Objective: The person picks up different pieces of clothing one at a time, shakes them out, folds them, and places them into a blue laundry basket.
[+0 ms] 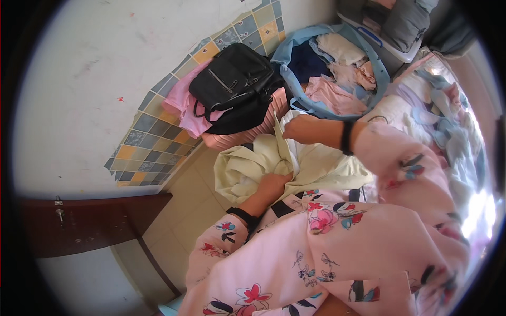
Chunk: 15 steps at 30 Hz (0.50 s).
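Note:
A pale yellow-green garment [245,168] lies bunched in front of my body, its folds piled to the left and spread out to the right. My left hand [274,187] is closed on its near side, with the fingertips partly hidden in the cloth. Higher up and to the right, my right hand [300,129] pinches a raised edge of the same garment. A fold stands up between the two hands. What kind of garment it is, I cannot tell.
Beyond my hands a black backpack [232,79] rests with pink cloth [190,100] on a pink suitcase [226,138]. Farther right stands a light blue fabric bin [292,95] of folded clothes. Clothes lie along a bed [387,108] at right. A dark red door [105,224] is at left.

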Each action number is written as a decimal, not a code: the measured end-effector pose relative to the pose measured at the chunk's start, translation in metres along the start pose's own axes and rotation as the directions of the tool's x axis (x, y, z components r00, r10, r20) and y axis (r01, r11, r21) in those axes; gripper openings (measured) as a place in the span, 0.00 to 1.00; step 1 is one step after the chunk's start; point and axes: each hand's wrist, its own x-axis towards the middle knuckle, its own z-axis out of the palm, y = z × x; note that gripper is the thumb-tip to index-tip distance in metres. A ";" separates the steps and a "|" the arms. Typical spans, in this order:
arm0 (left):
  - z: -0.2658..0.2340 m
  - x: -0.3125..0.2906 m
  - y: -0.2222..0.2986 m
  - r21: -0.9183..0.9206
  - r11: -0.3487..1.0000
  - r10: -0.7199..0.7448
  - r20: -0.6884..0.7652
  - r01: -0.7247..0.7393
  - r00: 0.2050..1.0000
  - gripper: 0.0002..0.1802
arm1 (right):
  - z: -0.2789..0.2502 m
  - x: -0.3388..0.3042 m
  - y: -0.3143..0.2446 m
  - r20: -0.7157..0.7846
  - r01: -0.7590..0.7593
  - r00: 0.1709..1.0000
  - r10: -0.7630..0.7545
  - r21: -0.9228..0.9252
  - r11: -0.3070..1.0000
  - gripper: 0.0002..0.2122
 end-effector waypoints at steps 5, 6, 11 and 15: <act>-0.003 -0.001 0.001 0.050 0.995 0.088 -0.030 -0.086 0.996 0.15 | 0.060 0.063 0.014 0.040 -0.076 0.996 0.081 -0.104 0.992 0.12; -0.005 -0.003 0.001 0.074 0.993 0.099 -0.040 -0.096 0.994 0.15 | 0.064 0.071 0.017 0.043 -0.095 0.994 0.100 -0.101 0.990 0.09; -0.009 -0.009 -0.004 0.164 0.986 0.053 -0.115 -0.033 0.992 0.15 | 0.035 0.077 0.043 -0.112 -0.014 0.994 -0.005 -0.170 0.985 0.07; -0.004 -0.009 -0.012 0.221 0.958 -0.120 -0.266 0.182 0.957 0.20 | -0.033 0.042 0.066 -0.606 -0.046 0.793 -0.063 -0.162 0.986 0.04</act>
